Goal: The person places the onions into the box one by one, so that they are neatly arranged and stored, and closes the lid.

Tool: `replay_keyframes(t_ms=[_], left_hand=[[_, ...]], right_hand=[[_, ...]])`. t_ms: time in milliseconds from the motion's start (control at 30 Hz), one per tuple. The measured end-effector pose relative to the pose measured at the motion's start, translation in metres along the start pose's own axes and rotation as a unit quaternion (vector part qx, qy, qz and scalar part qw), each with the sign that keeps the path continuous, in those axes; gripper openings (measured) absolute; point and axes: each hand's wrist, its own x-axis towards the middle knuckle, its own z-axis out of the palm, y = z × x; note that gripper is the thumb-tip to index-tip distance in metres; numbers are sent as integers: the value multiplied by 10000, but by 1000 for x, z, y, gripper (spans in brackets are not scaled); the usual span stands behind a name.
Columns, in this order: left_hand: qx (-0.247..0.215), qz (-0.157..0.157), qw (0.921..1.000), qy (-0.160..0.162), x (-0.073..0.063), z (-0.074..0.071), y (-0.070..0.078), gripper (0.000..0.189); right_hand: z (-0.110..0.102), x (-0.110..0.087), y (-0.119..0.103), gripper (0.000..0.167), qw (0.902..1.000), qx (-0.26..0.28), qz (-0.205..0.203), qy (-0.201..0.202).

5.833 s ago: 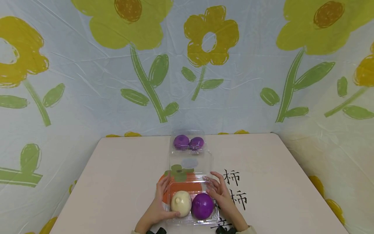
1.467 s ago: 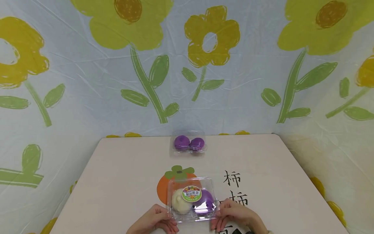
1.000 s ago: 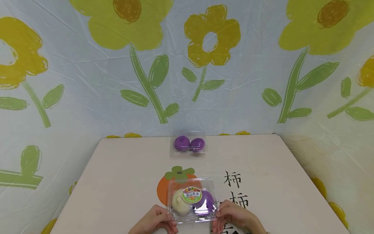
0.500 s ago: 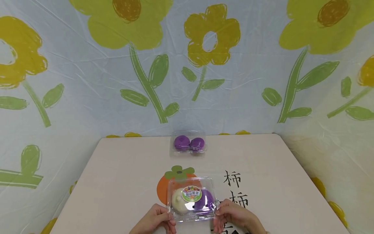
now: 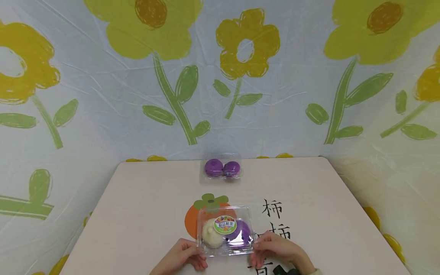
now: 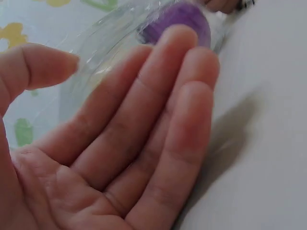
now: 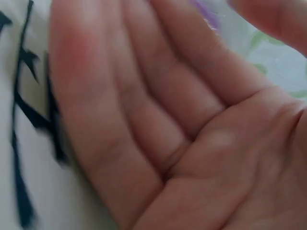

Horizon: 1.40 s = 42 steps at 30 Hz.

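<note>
A clear plastic clamshell box (image 5: 225, 252) with a round fruit sticker on its lid stands on the table, its lid down. Inside sit a pale, onion-like round thing with a nub (image 5: 212, 237) and, to its right, a glossy purple one (image 5: 242, 231). My left hand (image 5: 182, 255) pinches the near left corner, thumb on top and fingers below. At the near right corner my right hand (image 5: 275, 248) pinches likewise. In the left wrist view the fingers (image 6: 139, 110) lie nearly straight under the box; the right wrist view shows mostly palm and fingers (image 7: 129, 96).
A second clear box (image 5: 205, 175) holding two purple round things (image 5: 214, 167) stands at the table's far edge. The pale table (image 5: 148, 206) has a printed persimmon (image 5: 191, 221) and black characters (image 5: 272, 208). A flower-patterned cloth (image 5: 275, 126) hangs around the table.
Earlier the lid lay folded back and my hands were at the box's sides; now the lid is down and both hands pinch its near corners. Over the last second they hardly move.
</note>
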Motion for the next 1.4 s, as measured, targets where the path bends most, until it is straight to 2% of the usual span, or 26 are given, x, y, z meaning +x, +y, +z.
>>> replay_keyframes(t_ms=[100, 167, 267, 367, 433, 500, 600, 767, 900, 1100, 1400], left_hand=[[461, 290, 9980, 316, -7, -4, 7, 33], [843, 437, 9922, 808, -11, -5, 13, 29], [1411, 524, 9736, 1718, -17, -3, 22, 25], [1820, 538, 9515, 2421, -17, 3, 26, 38], [2083, 499, 9407, 2630, -15, 7, 26, 52], [2262, 475, 9364, 2641, -12, 11, 25, 65], [2331, 301, 9401, 2469, -8, 17, 21, 82], [1799, 118, 9628, 2014, -1, 22, 13, 95], [1426, 72, 9736, 1780, 2, 22, 7, 100], [1324, 227, 9762, 1703, 7, 19, 2, 104], [1472, 708, 9736, 1593, 16, 9, 0, 100]], right_hand=[[1, -8, -14, 35, 9949, -729, 233, 653], [4, -13, -23, 31, 9843, -1221, 316, 1232], [11, -17, -32, 33, 9608, -1839, 184, 2068], [20, -14, -35, 53, 9310, -2376, -52, 2770], [27, -10, -33, 66, 9147, -2683, -207, 3016], [33, -6, -30, 77, 9029, -2901, -218, 3165], [39, 0, -24, 95, 9035, -2975, -208, 3079], [43, 9, -12, 114, 9209, -2634, 169, 2868], [46, 14, -7, 119, 9275, -2484, 436, 2761], [46, 18, -5, 118, 9301, -2464, 611, 2654], [37, 24, -5, 116, 9213, -2837, 477, 2615]])
